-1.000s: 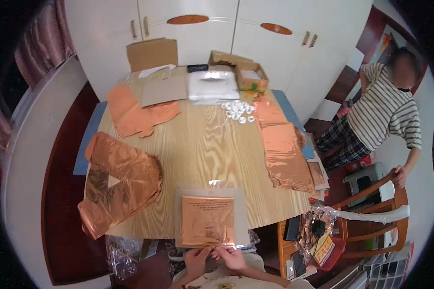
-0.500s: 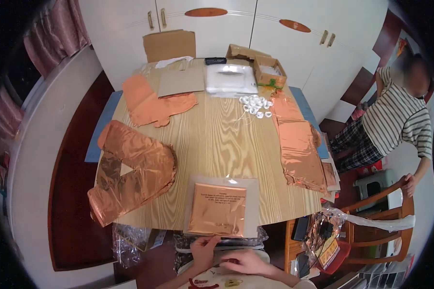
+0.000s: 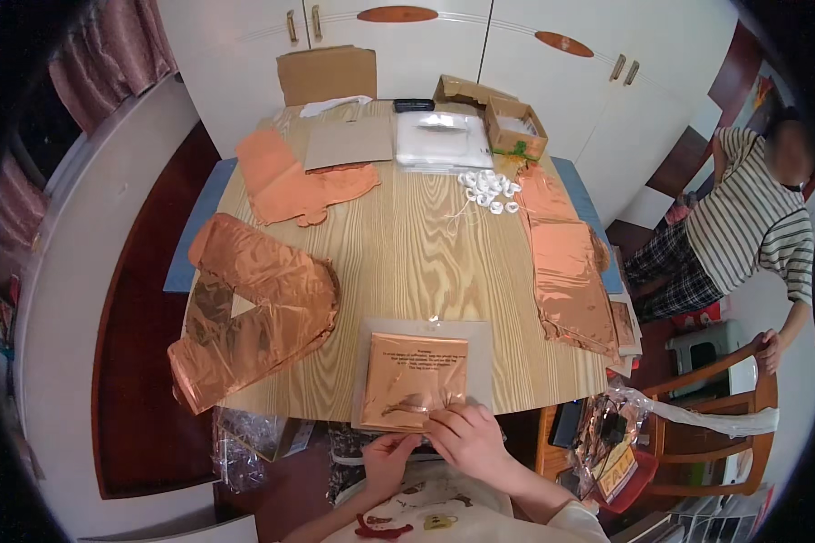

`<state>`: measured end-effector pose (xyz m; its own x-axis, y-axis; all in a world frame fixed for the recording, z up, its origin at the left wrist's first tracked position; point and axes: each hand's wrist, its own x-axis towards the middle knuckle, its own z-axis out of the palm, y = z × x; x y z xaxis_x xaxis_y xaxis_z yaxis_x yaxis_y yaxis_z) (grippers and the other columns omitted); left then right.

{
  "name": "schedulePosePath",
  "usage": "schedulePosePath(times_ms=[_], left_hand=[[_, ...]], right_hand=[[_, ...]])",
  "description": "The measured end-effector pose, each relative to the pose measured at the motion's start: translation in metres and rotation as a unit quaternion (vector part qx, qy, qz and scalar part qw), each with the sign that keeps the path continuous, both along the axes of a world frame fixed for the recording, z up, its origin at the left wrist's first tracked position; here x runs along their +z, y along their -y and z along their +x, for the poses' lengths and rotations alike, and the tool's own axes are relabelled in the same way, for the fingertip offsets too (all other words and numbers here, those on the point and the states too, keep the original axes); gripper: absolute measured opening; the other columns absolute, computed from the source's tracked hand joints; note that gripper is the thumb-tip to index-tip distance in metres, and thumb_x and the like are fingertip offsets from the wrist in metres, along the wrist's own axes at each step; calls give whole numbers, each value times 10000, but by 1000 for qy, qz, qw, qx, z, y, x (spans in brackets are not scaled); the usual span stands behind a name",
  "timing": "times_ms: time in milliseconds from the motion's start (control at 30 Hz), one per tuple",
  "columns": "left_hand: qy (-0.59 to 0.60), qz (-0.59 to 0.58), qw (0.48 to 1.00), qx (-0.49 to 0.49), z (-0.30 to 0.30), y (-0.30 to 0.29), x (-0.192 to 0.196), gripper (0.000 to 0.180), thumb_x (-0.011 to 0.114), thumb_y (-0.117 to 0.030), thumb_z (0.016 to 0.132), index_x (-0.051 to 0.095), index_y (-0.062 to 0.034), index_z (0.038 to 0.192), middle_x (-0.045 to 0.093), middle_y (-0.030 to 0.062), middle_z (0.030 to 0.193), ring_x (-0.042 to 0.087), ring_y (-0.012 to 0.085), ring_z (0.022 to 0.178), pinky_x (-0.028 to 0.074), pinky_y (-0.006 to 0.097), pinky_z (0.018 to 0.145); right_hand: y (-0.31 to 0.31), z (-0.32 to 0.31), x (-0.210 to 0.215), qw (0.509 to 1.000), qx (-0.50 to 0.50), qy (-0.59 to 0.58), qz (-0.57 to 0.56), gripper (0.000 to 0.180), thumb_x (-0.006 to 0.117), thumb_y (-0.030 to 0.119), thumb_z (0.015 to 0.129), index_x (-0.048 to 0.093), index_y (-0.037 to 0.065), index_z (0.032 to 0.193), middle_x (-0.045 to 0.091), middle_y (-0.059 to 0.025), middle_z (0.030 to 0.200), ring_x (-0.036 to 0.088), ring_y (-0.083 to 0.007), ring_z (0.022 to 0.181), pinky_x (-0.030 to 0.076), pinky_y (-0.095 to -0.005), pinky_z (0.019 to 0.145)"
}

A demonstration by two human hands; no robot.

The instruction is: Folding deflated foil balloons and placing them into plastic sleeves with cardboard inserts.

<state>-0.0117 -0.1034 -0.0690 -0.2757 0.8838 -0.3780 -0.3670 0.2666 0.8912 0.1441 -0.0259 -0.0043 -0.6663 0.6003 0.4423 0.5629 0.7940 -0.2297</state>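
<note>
At the lower centre of the frame, both hands, left hand (image 3: 391,455) and right hand (image 3: 466,437), pinch the near edge of a clear packet (image 3: 420,376) holding folded copper foil on the counter (image 3: 407,262), apparently unopened, while flattened foil balloons (image 3: 254,308) lie spread at left.

1. Two hands: left hand (image 3: 388,457) and right hand (image 3: 466,439).
2. One clear packet (image 3: 417,378) of copper foil.
3. Three copper foil heaps on the surface (image 3: 407,253): near-left (image 3: 249,303), far-left (image 3: 290,181), right (image 3: 566,267).
4. Two open cardboard boxes (image 3: 503,122).
5. One standing person (image 3: 743,235).
</note>
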Motion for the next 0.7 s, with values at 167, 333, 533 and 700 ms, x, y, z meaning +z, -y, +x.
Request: schedulePosePath(times_ms=[167, 333, 533, 700], left_hand=[[7, 15, 1000, -24, -4, -1, -8, 104, 657, -4, 868, 693, 61, 941, 704, 61, 881, 618, 78, 774, 507, 225, 732], [-23, 18, 999, -42, -5, 2, -10, 79, 644, 32, 865, 686, 55, 929, 699, 76, 891, 628, 103, 797, 518, 239, 742], [-17, 32, 999, -22, -6, 2, -5, 129, 601, 4, 889, 664, 70, 981, 699, 89, 922, 629, 98, 821, 506, 240, 769], [116, 93, 987, 55, -21, 15, -16, 185, 542, -30, 921, 626, 61, 1058, 680, 94, 943, 620, 125, 840, 479, 257, 824]], right_hand=[[1, -9, 3, 999, -9, -34, -3, 283, 723, 199, 717, 670, 107, 979, 603, -6, 997, 543, -199, 974, 405, -356, 851], [2, -13, 1, 998, -39, -33, -37, 289, 729, 221, 716, 676, 118, 980, 598, -6, 1021, 525, -211, 997, 389, -405, 867], [10, -16, 26, 995, -67, -6, -73, 318, 723, 248, 750, 652, 130, 1036, 601, -14, 1050, 527, -222, 1012, 383, -412, 852], [-46, 8, 40, 986, -41, -95, -129, 338, 708, 272, 799, 629, 86, 1070, 619, -97, 1025, 578, -296, 941, 420, -418, 804]])
